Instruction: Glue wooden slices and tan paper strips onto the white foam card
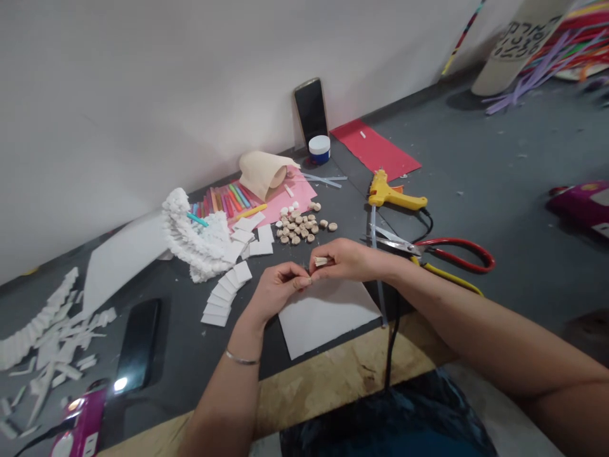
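Observation:
My left hand (pixel 276 289) and my right hand (pixel 349 259) meet over a white sheet of paper (pixel 328 320) on the dark mat. Both are closed in a pinch. Between the right thumb and fingers sits a small pale piece (pixel 320 261), perhaps wood or folded paper. The left fingertips touch the same spot, and what they pinch is too small to name. A heap of small round wooden slices (pixel 299 226) lies just beyond the hands. A row of white folded paper squares (pixel 227 291) runs to the left of my left hand.
A yellow glue gun (pixel 392 195) and red-handled scissors (pixel 438 251) lie to the right. A white frilled paper piece (pixel 197 238), coloured sticks (pixel 223 200), a paper cone (pixel 264 172), a jar (pixel 319 148), two phones (pixel 310 109) (pixel 140 346) and white scraps (pixel 42 343) surround the mat.

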Motion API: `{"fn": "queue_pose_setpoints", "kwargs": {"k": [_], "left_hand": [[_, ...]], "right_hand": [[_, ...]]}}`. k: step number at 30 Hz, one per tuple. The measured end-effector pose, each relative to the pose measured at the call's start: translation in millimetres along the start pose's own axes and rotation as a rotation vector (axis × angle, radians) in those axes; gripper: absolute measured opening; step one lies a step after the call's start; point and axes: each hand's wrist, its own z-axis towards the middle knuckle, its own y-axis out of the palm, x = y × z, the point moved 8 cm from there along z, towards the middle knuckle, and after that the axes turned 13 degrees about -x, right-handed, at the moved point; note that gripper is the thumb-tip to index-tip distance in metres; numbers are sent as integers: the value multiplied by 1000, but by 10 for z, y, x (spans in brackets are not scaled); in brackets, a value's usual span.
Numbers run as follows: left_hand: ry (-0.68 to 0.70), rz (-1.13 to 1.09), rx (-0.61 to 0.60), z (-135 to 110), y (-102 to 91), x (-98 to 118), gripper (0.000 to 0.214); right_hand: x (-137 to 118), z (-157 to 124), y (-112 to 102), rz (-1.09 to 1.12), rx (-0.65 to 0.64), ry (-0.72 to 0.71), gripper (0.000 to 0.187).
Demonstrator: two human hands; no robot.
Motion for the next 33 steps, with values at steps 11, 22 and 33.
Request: {"fn": "queue_pose_setpoints", "kwargs": {"k": [11,22,33], "left_hand": [[4,-248,-102,41,35,-122,35],[55,-308,129,62,-48,-131,30],[30,-270,201,72,-65,-177,30]], "right_hand": [[-100,-2,81,-11,29,-61,17],[59,-10,-88,75,234,48,21],[47,-17,-82,-20,205,46,14]]}}
